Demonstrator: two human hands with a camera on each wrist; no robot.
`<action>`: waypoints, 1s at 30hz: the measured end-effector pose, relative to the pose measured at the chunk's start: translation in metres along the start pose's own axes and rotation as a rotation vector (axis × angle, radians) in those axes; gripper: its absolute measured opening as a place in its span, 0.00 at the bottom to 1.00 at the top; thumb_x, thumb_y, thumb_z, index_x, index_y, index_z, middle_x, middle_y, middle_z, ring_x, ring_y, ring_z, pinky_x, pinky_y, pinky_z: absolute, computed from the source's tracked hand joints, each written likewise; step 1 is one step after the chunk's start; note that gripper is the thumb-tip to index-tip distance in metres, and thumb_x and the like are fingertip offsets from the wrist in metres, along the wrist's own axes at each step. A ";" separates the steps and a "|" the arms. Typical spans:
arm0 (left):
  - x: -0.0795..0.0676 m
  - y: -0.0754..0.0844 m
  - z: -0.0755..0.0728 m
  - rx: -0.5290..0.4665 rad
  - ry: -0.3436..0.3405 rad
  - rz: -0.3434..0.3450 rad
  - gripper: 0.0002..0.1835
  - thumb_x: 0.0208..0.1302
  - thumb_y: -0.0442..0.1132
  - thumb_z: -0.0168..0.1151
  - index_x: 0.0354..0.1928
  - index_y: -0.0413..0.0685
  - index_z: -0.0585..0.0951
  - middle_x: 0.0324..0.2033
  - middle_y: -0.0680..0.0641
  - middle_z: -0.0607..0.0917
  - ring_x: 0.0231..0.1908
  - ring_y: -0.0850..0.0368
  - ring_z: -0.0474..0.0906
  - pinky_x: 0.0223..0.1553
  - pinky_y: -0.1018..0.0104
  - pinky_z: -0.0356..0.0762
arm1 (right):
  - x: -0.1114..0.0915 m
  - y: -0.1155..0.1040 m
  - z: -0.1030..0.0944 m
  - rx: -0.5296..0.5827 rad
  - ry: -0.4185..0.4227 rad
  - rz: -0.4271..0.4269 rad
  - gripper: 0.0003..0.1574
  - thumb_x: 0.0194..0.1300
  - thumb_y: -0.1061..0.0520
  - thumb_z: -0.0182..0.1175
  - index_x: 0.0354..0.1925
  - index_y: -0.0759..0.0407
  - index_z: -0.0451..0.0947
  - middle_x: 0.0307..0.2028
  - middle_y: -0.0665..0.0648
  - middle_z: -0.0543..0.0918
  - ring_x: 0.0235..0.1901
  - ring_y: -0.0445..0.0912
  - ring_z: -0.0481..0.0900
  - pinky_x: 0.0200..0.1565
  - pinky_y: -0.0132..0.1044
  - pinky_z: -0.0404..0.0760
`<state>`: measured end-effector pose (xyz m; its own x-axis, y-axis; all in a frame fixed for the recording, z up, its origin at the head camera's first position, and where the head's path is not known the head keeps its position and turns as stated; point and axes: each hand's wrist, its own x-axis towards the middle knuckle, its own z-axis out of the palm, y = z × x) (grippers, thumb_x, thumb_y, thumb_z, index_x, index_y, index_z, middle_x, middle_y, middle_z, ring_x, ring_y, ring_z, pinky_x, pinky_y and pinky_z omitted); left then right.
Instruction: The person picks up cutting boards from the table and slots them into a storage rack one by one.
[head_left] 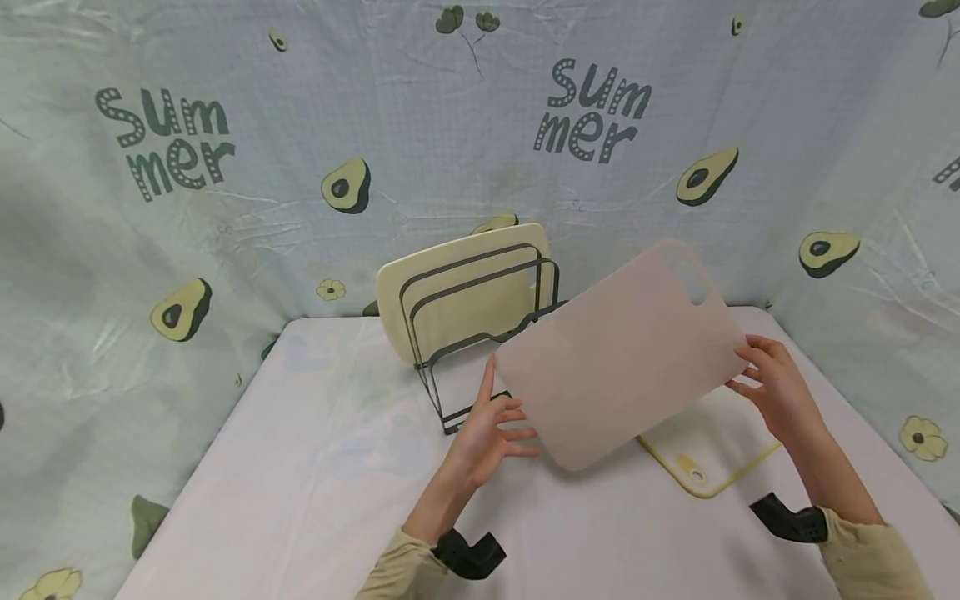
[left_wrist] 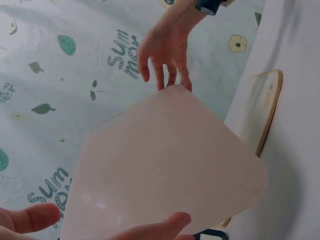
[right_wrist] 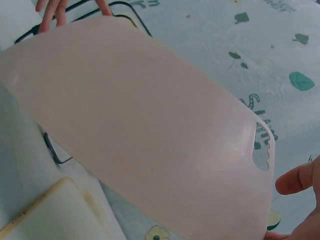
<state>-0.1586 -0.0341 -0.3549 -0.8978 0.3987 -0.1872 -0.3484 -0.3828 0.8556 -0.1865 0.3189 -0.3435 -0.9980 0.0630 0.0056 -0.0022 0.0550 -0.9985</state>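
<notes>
- Head view: pink cutting board [head_left: 615, 358], tilted above the table [head_left: 300, 467]; probably light, stiff, slick; handle slot [head_left: 688, 275] suits gripping;
- left hand [head_left: 487, 433] spread against one end; right hand [head_left: 776, 387] pinching the opposite corner;
- black wire rack [head_left: 486, 337] behind, partly hidden.

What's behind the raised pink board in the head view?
Parts of the dark rack and yellow-edged board show past the pink board; their covered portions can't be seen there.

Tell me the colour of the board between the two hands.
The board is pale pink, best seen from the head.
</notes>
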 end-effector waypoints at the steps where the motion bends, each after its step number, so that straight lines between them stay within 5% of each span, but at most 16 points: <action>1: -0.001 0.001 0.000 0.012 0.001 0.001 0.40 0.60 0.34 0.39 0.67 0.77 0.37 0.62 0.25 0.44 0.58 0.20 0.50 0.53 0.32 0.57 | 0.000 -0.001 0.001 -0.041 0.002 -0.010 0.11 0.67 0.49 0.43 0.46 0.41 0.54 0.42 0.39 0.58 0.40 0.39 0.61 0.32 0.22 0.74; 7: -0.006 0.007 -0.003 0.075 0.007 0.007 0.37 0.62 0.36 0.38 0.66 0.78 0.38 0.62 0.26 0.45 0.58 0.21 0.50 0.53 0.33 0.57 | -0.002 -0.003 0.002 -0.277 -0.026 -0.054 0.31 0.68 0.48 0.40 0.66 0.51 0.46 0.44 0.39 0.58 0.40 0.37 0.62 0.33 0.23 0.74; 16: -0.010 0.008 -0.004 0.194 0.110 0.053 0.39 0.62 0.37 0.39 0.66 0.79 0.35 0.63 0.29 0.48 0.59 0.25 0.54 0.50 0.35 0.64 | -0.007 -0.004 0.005 -0.490 -0.078 -0.069 0.35 0.68 0.48 0.41 0.68 0.55 0.43 0.53 0.66 0.55 0.41 0.35 0.65 0.36 0.21 0.74; 22: -0.013 0.009 -0.006 0.227 0.175 0.074 0.39 0.61 0.38 0.40 0.69 0.58 0.32 0.64 0.29 0.52 0.61 0.31 0.55 0.50 0.39 0.67 | -0.009 -0.005 0.006 -0.504 -0.129 -0.062 0.36 0.68 0.48 0.40 0.68 0.54 0.40 0.53 0.68 0.58 0.37 0.26 0.68 0.37 0.25 0.76; 26: -0.014 0.011 -0.008 0.256 0.183 0.088 0.33 0.63 0.41 0.40 0.68 0.41 0.44 0.62 0.31 0.57 0.62 0.35 0.57 0.51 0.39 0.66 | -0.010 -0.004 0.007 -0.479 -0.130 -0.079 0.35 0.69 0.50 0.40 0.69 0.51 0.39 0.51 0.68 0.60 0.36 0.28 0.70 0.36 0.25 0.76; 30: -0.015 0.015 -0.013 0.283 0.143 0.094 0.29 0.62 0.40 0.38 0.66 0.41 0.53 0.63 0.35 0.58 0.61 0.35 0.58 0.51 0.37 0.64 | -0.010 -0.003 0.008 -0.457 -0.124 -0.090 0.35 0.69 0.51 0.40 0.69 0.48 0.39 0.50 0.66 0.60 0.36 0.27 0.70 0.36 0.23 0.75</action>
<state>-0.1539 -0.0564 -0.3455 -0.9583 0.2436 -0.1494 -0.1911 -0.1579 0.9688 -0.1774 0.3103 -0.3412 -0.9952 -0.0797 0.0565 -0.0885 0.4885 -0.8680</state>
